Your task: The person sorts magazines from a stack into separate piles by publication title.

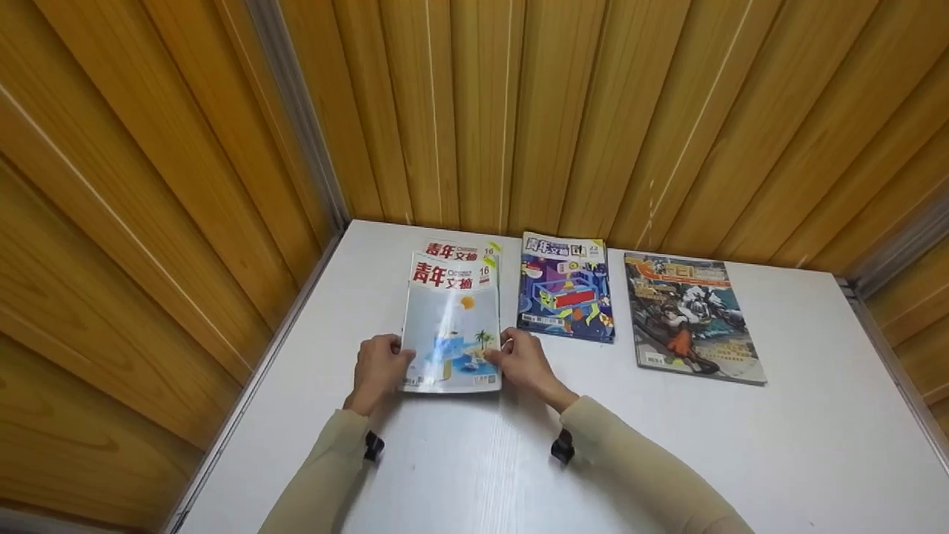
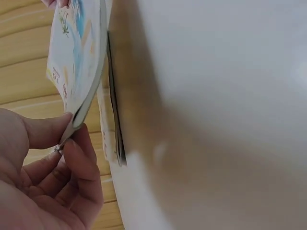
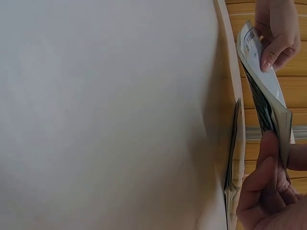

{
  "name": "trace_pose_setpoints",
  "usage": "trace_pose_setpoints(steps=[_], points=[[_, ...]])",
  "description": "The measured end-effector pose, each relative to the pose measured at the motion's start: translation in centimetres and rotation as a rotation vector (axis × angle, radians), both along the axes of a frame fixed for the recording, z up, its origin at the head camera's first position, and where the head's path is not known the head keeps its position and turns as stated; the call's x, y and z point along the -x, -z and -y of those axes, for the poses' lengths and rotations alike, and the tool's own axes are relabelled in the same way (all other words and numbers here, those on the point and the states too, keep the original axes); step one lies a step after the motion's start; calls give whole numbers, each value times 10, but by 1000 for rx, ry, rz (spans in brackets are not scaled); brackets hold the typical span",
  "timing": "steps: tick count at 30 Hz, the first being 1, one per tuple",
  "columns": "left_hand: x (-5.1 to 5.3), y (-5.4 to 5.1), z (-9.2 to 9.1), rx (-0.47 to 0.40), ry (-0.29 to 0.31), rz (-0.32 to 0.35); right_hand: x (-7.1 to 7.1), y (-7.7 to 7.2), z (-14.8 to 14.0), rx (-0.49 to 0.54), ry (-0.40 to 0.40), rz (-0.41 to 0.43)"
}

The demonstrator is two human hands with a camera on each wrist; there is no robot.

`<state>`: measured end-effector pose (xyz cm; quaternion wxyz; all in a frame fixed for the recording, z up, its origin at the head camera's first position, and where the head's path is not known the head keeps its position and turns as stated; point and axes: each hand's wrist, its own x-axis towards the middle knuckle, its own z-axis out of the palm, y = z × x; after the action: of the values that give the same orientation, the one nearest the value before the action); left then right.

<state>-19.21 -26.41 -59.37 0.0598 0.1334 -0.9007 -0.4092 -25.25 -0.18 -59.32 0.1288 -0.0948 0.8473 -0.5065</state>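
Note:
Both hands hold one magazine (image 1: 448,326) with a pale blue beach cover and red title, lifted above the white table. My left hand (image 1: 379,368) pinches its left edge near the bottom, thumb on the cover and fingers beneath, as the left wrist view shows at the magazine's edge (image 2: 91,72). On the opposite edge, my right hand (image 1: 525,363) pinches it the same way; in the right wrist view its fingers (image 3: 264,187) lie under the pages. Behind and partly hidden by it lies another magazine (image 1: 463,248) with a matching red title.
A stack of magazines (image 1: 565,289) with a purple-blue cover lies right of the hands. Farther right is a larger magazine (image 1: 693,319) with a dark illustrated cover. Wood-patterned panels (image 1: 482,111) rise behind and left of the white table (image 1: 460,467).

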Motion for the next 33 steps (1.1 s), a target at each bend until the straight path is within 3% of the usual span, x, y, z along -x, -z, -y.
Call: trace_pose_setpoints(steps=[8,13,18,22,26,29,33], points=[[52,-2,13,3,-41,110,47,4,25,-111,38,-21],[81,-1,17,16,-60,119,75,7,38,-178,58,-30],[104,4,15,46,-71,126,93,7,41,-226,51,25],[117,5,10,52,-56,142,100,5,37,-226,76,56],[127,3,9,57,-68,120,112,11,37,-219,86,17],[129,4,11,46,-70,134,117,19,38,-229,91,5],[125,11,13,18,-84,196,111,24,42,-229,94,44]])
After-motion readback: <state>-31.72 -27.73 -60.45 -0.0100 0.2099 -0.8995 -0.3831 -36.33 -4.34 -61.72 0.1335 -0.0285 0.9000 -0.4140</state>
